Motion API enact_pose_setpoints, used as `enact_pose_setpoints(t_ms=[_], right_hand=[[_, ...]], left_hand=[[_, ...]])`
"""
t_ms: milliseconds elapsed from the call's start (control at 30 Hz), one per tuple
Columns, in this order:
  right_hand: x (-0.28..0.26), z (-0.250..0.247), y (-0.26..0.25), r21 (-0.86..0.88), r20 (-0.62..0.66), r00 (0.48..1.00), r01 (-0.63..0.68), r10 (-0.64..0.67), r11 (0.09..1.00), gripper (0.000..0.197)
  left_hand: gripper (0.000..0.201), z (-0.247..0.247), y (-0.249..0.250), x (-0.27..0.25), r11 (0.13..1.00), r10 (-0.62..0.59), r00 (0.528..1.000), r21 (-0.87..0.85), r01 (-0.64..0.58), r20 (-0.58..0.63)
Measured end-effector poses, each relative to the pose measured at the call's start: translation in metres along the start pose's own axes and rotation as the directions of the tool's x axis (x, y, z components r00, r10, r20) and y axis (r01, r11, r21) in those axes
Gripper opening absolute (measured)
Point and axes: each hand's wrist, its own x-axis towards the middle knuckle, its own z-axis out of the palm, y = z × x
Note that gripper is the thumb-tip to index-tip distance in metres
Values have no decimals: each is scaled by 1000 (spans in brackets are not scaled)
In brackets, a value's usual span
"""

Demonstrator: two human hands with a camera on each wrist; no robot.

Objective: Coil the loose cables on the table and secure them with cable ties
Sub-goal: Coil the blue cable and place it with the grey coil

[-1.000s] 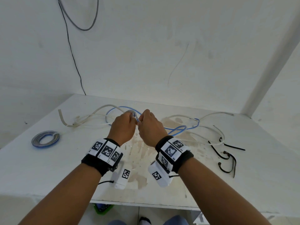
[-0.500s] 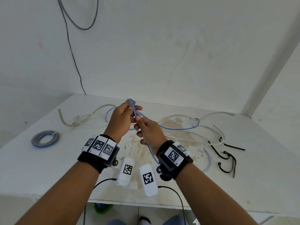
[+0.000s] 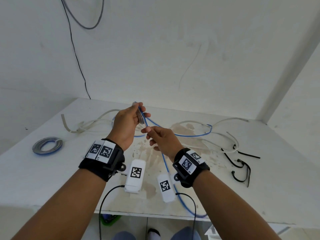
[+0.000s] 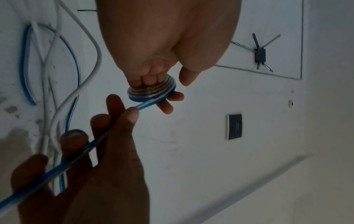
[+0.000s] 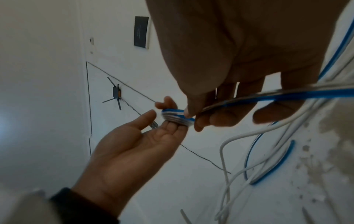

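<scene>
Left wrist: coil point(image 4: 151, 92) turns, edge-on from head

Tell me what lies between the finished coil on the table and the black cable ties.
In the head view, loose white cables, a blue cable and both hands lie between the coil and the ties.

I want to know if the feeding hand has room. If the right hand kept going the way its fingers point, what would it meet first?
Probably the small coil on the left hand's fingers; the right hand pinches the blue-and-white cable beside it.
</scene>
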Motion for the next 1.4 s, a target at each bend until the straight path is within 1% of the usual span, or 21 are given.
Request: enact_pose_setpoints(t_ms=[100,267,367,433,467,500,567,633,700,767,800,833,900,967,1033,1067,1167,1233,1300,1367,1400], right_hand=[[2,-9,1,-47,32,999,13,-12,999,29],[4,-17,-4,-120,72,997,29,-20,992,27],[6,-20,-3,-179,90,994,71,-56,981,25],[10,-23,-2,-277,111,990,116,-88,954,27],[11,-26,-3,-363,134,987,130,-86,923,29],[12,-29,-4,-467,161,984,143,-75,873,32],[16,-36,-7,-670,211,975,198,-72,716,36],[21,-43,-11,-795,272,957,282,-101,537,37],[24,-45,-15,-838,355,926,376,-130,394,35],[25,-47,-19,-831,427,891,454,-154,322,31],[25,-47,-19,-821,449,878,478,-163,311,30],[25,-48,-20,-815,457,874,485,-165,316,29],[25,-49,-18,-815,420,897,439,-137,379,27],[25,-49,-14,-787,369,923,373,-109,491,29],[23,-47,-12,-731,345,934,331,-95,596,32],[23,-47,-12,-708,342,937,310,-76,634,32],[21,-45,-16,-677,344,938,269,-28,685,29],[21,-44,-20,-633,336,942,221,6,742,27],[20,-43,-23,-590,324,946,190,15,784,31],[19,-43,-25,-612,320,947,204,3,764,35],[19,-43,-24,-621,320,947,212,-2,755,33]], left_hand=[[28,1,2,-1,996,-20,999,-90,23,31],[29,3,2,-4,978,-44,998,-203,52,42],[30,1,0,-4,978,-52,998,-202,61,46],[33,-2,1,-4,985,-78,995,-149,87,65],[35,-4,3,-4,989,-102,992,-100,110,80],[36,-7,4,-3,990,-131,987,-37,135,95],[35,-13,6,-2,979,-187,975,109,174,124],[35,-17,8,-1,958,-221,964,220,185,150],[34,-18,10,-1,938,-241,957,293,187,160],[34,-19,13,-1,916,-263,951,352,192,165],[35,-19,14,-2,905,-276,946,377,196,171],[35,-19,15,-2,895,-288,942,400,199,175],[35,-19,18,-2,877,-304,936,435,203,175],[34,-18,20,-3,857,-314,934,474,202,170],[33,-16,20,-5,824,-328,930,532,195,167],[33,-16,20,-7,805,-338,926,561,192,167],[34,-16,18,-9,759,-359,916,627,175,179],[35,-16,17,-11,736,-361,914,659,155,187],[36,-15,16,-12,728,-352,918,670,145,183],[36,-15,15,-12,725,-339,926,674,142,169],[36,-14,14,-12,722,-337,927,677,143,164]])
